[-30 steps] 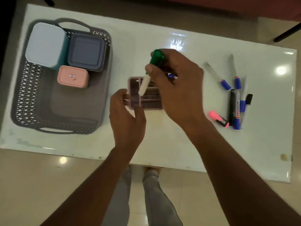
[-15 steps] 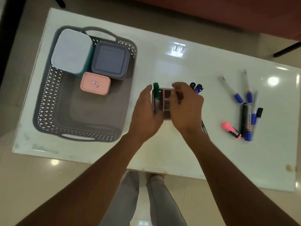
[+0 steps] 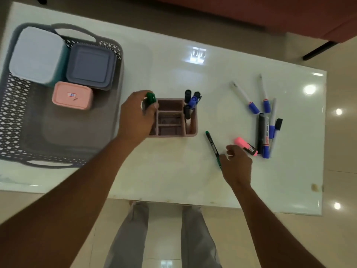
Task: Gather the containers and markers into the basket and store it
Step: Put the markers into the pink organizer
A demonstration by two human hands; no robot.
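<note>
A grey lattice basket [image 3: 13, 120] stands at the table's left end. It holds a light blue container [image 3: 36, 55], a grey-blue container [image 3: 90, 66] and a small pink container [image 3: 72, 95]. Mid-table is a pink divided organizer [image 3: 191, 130] with black and blue markers [image 3: 191, 101] upright in its right side. My left hand [image 3: 135, 117] grips its left wall, beside a green-capped marker [image 3: 151, 98] standing there. My right hand [image 3: 237, 163] pinches the near end of a thin green pen [image 3: 211, 141] lying on the table. Beside it lies a pink highlighter [image 3: 246, 146].
Several loose markers [image 3: 264, 130], blue-capped and black, lie in a cluster at the right of the white glossy table [image 3: 173, 176]. The table's near edge runs just above my legs. Dark red furniture sits beyond the far edge.
The green-capped marker went from my right hand into the organizer. My right hand then left the organizer and moved right and nearer, onto the thin green pen. My left hand stayed on the organizer.
</note>
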